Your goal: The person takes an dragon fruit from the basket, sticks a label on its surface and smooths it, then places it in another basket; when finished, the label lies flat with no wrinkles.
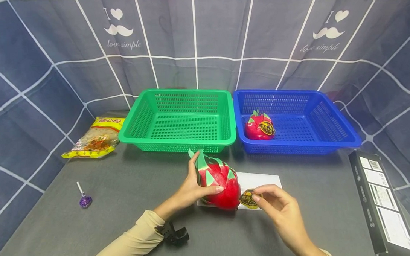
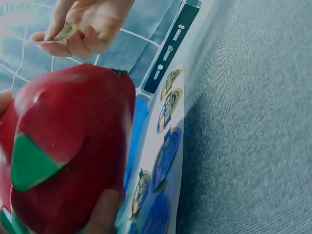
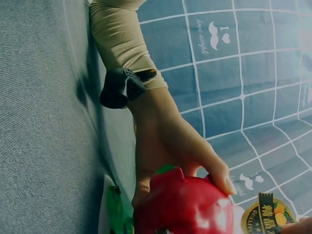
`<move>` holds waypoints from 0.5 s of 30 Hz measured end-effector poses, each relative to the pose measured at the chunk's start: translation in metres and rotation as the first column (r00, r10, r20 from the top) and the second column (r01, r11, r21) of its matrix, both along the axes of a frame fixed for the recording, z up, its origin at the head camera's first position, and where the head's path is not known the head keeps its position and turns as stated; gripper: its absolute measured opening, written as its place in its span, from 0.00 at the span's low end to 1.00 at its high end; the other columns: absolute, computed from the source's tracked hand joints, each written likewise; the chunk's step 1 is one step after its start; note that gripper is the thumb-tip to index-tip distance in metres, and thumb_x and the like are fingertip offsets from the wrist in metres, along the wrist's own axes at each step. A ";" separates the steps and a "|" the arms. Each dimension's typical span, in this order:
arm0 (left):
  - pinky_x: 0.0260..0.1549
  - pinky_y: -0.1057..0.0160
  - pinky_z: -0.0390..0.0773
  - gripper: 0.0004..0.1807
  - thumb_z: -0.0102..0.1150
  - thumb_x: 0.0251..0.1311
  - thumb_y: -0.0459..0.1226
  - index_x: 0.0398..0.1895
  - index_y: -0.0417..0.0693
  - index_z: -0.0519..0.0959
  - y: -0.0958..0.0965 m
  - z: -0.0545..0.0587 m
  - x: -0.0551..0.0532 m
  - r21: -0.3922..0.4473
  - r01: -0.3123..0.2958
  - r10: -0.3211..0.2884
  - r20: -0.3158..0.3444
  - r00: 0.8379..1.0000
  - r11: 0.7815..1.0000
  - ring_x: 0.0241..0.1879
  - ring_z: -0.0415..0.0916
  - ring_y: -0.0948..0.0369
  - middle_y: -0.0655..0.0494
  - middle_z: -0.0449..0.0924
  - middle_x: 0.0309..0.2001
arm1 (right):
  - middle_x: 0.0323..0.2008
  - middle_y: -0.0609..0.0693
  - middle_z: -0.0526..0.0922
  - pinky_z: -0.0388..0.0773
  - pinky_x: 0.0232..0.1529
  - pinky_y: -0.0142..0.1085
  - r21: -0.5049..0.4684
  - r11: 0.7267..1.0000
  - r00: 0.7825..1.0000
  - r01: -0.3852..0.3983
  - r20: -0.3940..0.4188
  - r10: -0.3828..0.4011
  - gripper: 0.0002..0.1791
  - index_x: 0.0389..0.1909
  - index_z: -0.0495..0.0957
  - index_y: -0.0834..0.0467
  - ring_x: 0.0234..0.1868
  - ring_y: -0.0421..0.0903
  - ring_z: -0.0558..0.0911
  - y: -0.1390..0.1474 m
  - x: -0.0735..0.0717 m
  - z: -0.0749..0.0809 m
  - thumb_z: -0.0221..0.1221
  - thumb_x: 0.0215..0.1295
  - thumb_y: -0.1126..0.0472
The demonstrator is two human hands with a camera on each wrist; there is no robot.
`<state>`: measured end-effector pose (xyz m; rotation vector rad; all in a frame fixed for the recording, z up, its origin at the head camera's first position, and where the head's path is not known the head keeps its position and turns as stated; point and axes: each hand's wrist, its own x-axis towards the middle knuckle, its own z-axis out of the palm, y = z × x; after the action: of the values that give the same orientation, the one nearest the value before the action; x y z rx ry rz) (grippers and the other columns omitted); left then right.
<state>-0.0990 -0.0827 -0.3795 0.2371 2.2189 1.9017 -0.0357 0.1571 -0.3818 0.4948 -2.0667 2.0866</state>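
Note:
My left hand (image 1: pixel 190 188) grips a red dragon fruit (image 1: pixel 227 189) with green scales, thumb across its near side and fingers around the far side. Between the thumb and fingertips of my right hand (image 1: pixel 280 210) is a black and gold oval sticker (image 1: pixel 249 199), held just right of the fruit. The left wrist view shows that sticker (image 2: pixel 67 31) pinched by its edge, apart from the fruit (image 2: pixel 73 146). Beneath the fruit lies a white sticker sheet (image 1: pixel 269 178); several more stickers (image 2: pixel 166 158) show on it in the left wrist view.
Behind the hands stand a green basket (image 1: pixel 178 147) and a blue basket (image 1: pixel 294 147); a second dragon fruit (image 1: pixel 256 128) with a sticker sits in the blue one. Leftward are a yellow food bag (image 1: pixel 98 137) and a purple lollipop (image 1: pixel 85 201). A long black box (image 1: pixel 380 201) lies at right.

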 end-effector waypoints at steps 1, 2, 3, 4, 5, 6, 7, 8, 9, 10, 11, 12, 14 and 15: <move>0.53 0.51 0.71 0.59 0.71 0.38 0.46 0.68 0.67 0.38 0.000 0.000 0.000 0.001 -0.010 0.010 0.014 1.000 1.000 0.59 0.63 0.49 0.43 0.59 0.60 | 0.38 0.52 0.79 0.77 0.39 0.29 0.017 1.000 1.000 0.011 0.024 -0.011 0.11 0.40 0.75 0.68 0.38 0.42 0.81 -0.004 0.002 0.007 0.57 0.55 0.74; 0.53 0.50 0.71 0.59 0.71 0.37 0.46 0.68 0.66 0.38 0.001 0.000 0.000 -0.004 -0.022 0.022 0.023 0.999 1.000 0.59 0.63 0.49 0.43 0.61 0.59 | 0.37 0.49 0.79 0.77 0.38 0.28 0.034 0.999 0.999 0.016 0.048 -0.017 0.10 0.39 0.76 0.67 0.37 0.40 0.81 -0.007 0.003 0.011 0.57 0.55 0.74; 0.52 0.51 0.72 0.59 0.71 0.37 0.46 0.68 0.66 0.38 0.002 -0.001 0.000 -0.006 -0.032 0.032 0.036 0.999 0.999 0.59 0.63 0.49 0.43 0.62 0.58 | 0.37 0.47 0.80 0.77 0.37 0.28 0.049 0.999 0.998 0.020 0.063 -0.023 0.10 0.39 0.76 0.67 0.35 0.38 0.80 -0.010 0.004 0.015 0.58 0.54 0.74; 0.52 0.51 0.72 0.59 0.71 0.37 0.46 0.68 0.66 0.38 0.003 -0.001 0.000 -0.008 -0.041 0.042 0.048 0.998 0.999 0.58 0.64 0.49 0.43 0.64 0.57 | 0.36 0.45 0.80 0.77 0.36 0.27 0.059 0.998 0.997 0.019 0.080 -0.024 0.10 0.39 0.76 0.67 0.34 0.38 0.80 -0.013 0.004 0.017 0.58 0.54 0.74; 0.51 0.51 0.72 0.59 0.71 0.37 0.46 0.68 0.66 0.38 0.003 -0.002 0.001 -0.011 -0.051 0.051 0.054 0.997 0.999 0.58 0.64 0.49 0.42 0.64 0.57 | 0.35 0.45 0.79 0.77 0.35 0.28 0.073 0.997 0.994 0.023 0.103 -0.030 0.09 0.38 0.76 0.67 0.33 0.37 0.80 -0.016 0.005 0.021 0.59 0.54 0.73; 0.51 0.51 0.73 0.59 0.71 0.37 0.46 0.68 0.67 0.38 0.004 -0.002 0.001 -0.017 -0.063 0.064 0.061 0.996 0.998 0.58 0.64 0.49 0.42 0.65 0.57 | 0.35 0.45 0.79 0.78 0.35 0.28 0.085 0.996 0.992 0.025 0.119 -0.035 0.09 0.37 0.76 0.66 0.33 0.37 0.80 -0.019 0.006 0.024 0.59 0.53 0.72; 0.51 0.51 0.73 0.59 0.71 0.37 0.46 0.68 0.67 0.38 0.005 -0.002 0.001 -0.019 -0.073 0.074 0.066 0.995 0.997 0.58 0.64 0.49 0.42 0.65 0.56 | 0.34 0.45 0.79 0.77 0.36 0.27 0.087 0.996 0.992 0.017 0.120 -0.027 0.09 0.37 0.76 0.66 0.34 0.37 0.80 -0.021 0.005 0.024 0.59 0.53 0.73; 0.51 0.51 0.73 0.59 0.71 0.37 0.47 0.68 0.68 0.38 0.005 -0.003 0.002 -0.025 -0.082 0.083 0.067 0.994 0.996 0.58 0.64 0.49 0.42 0.65 0.56 | 0.34 0.44 0.80 0.77 0.36 0.27 0.097 0.995 0.993 0.007 0.119 -0.018 0.09 0.37 0.76 0.66 0.35 0.37 0.80 -0.022 0.005 0.024 0.59 0.53 0.73; 0.51 0.52 0.73 0.59 0.72 0.37 0.47 0.68 0.68 0.38 0.006 -0.003 0.002 -0.029 -0.088 0.090 0.069 0.994 0.996 0.58 0.64 0.49 0.43 0.64 0.57 | 0.34 0.44 0.79 0.77 0.37 0.27 0.113 0.994 0.994 -0.002 0.112 -0.010 0.09 0.37 0.75 0.66 0.36 0.37 0.80 -0.024 0.004 0.024 0.59 0.54 0.72; 0.51 0.52 0.73 0.60 0.72 0.36 0.47 0.68 0.68 0.38 0.006 -0.003 0.002 -0.033 -0.094 0.096 0.065 0.993 0.995 0.57 0.65 0.49 0.43 0.64 0.57 | 0.34 0.44 0.79 0.77 0.37 0.27 0.131 0.991 0.993 -0.010 0.116 -0.005 0.09 0.37 0.75 0.66 0.36 0.37 0.80 -0.026 0.002 0.024 0.60 0.54 0.71; 0.50 0.52 0.73 0.60 0.72 0.36 0.47 0.68 0.68 0.38 0.007 -0.003 0.003 -0.036 -0.100 0.102 0.063 0.993 0.994 0.57 0.65 0.50 0.43 0.64 0.56 | 0.34 0.43 0.79 0.77 0.38 0.27 0.148 0.989 0.992 -0.017 0.123 -0.002 0.09 0.37 0.75 0.65 0.38 0.36 0.80 -0.028 0.001 0.024 0.60 0.54 0.70; 0.50 0.52 0.73 0.60 0.72 0.36 0.47 0.68 0.67 0.38 0.007 -0.003 0.003 -0.038 -0.105 0.107 0.064 0.992 0.994 0.56 0.66 0.50 0.43 0.65 0.56 | 0.34 0.43 0.79 0.76 0.39 0.26 0.165 0.986 0.992 -0.019 0.127 -0.002 0.09 0.37 0.75 0.64 0.38 0.35 0.79 -0.030 -0.001 0.024 0.61 0.53 0.70; 0.50 0.53 0.73 0.61 0.72 0.36 0.48 0.68 0.65 0.37 0.008 -0.002 0.004 -0.045 -0.113 0.116 0.055 0.992 0.993 0.55 0.66 0.51 0.43 0.65 0.56 | 0.34 0.43 0.79 0.75 0.40 0.26 0.199 0.980 0.991 -0.020 0.134 -0.008 0.10 0.37 0.75 0.63 0.40 0.33 0.79 -0.034 -0.004 0.023 0.62 0.52 0.68; 0.50 0.53 0.73 0.61 0.72 0.36 0.48 0.68 0.65 0.37 0.009 -0.002 0.004 -0.049 -0.118 0.120 0.055 0.991 0.992 0.55 0.67 0.51 0.44 0.66 0.55 | 0.35 0.43 0.79 0.75 0.40 0.26 0.211 0.977 0.991 -0.017 0.130 -0.010 0.11 0.36 0.76 0.63 0.40 0.32 0.78 -0.037 -0.006 0.023 0.63 0.52 0.68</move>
<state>-0.0950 -0.0740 -0.3811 0.0426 2.2818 1.8885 -0.0420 0.1203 -0.3585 0.3999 -2.3794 1.9584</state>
